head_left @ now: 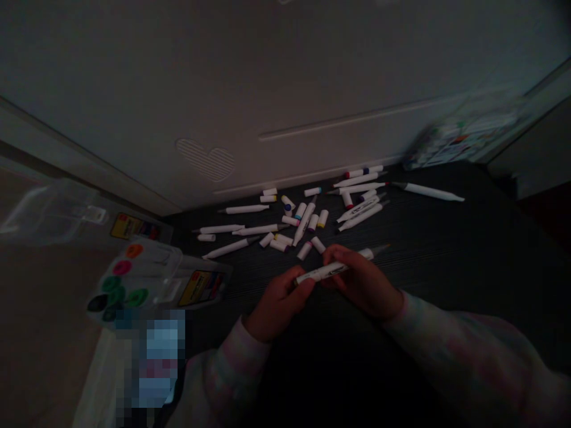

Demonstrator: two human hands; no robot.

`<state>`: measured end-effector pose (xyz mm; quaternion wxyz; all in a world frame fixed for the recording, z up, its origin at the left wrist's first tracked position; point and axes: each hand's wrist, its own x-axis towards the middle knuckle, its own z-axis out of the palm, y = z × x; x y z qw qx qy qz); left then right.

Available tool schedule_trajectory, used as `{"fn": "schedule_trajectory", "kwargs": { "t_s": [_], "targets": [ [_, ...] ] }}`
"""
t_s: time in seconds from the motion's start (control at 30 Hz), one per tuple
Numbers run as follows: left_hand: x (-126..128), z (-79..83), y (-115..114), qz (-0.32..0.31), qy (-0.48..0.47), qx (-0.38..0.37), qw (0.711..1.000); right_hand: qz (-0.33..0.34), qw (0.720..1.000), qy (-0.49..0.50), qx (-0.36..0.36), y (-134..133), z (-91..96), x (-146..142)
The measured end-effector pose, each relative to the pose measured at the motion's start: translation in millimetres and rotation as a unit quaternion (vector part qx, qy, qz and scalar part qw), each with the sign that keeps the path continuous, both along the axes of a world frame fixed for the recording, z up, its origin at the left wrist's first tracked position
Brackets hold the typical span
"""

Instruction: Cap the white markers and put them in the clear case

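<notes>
A white marker with dark print is held between both hands over the dark table. My left hand is closed on its left end. My right hand grips it nearer the right end, where an uncapped tip points right. Just beyond the hands lie several loose caps, among them a white cap and a yellow-banded cap. Uncapped white markers are scattered around them, such as one marker lying aslant in the middle and another marker to the left.
On the left stands a clear plastic case holding several coloured marker ends, its lid open. A second case packed with markers leans at the back right. A pale panel rises behind the dark table. A pixelated screen shows lower left.
</notes>
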<state>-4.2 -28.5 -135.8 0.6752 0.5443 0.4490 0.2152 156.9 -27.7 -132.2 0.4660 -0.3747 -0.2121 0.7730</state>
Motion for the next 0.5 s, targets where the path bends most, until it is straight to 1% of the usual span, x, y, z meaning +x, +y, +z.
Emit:
{"fn": "schedule_trajectory", "kwargs": {
  "t_s": [0.5],
  "targets": [
    [-0.2,-0.7,-0.4,0.003,0.002,-0.001,1.000,-0.001,1.000,-0.003,0.005,-1.0,-0.7,0.8]
  ]
}}
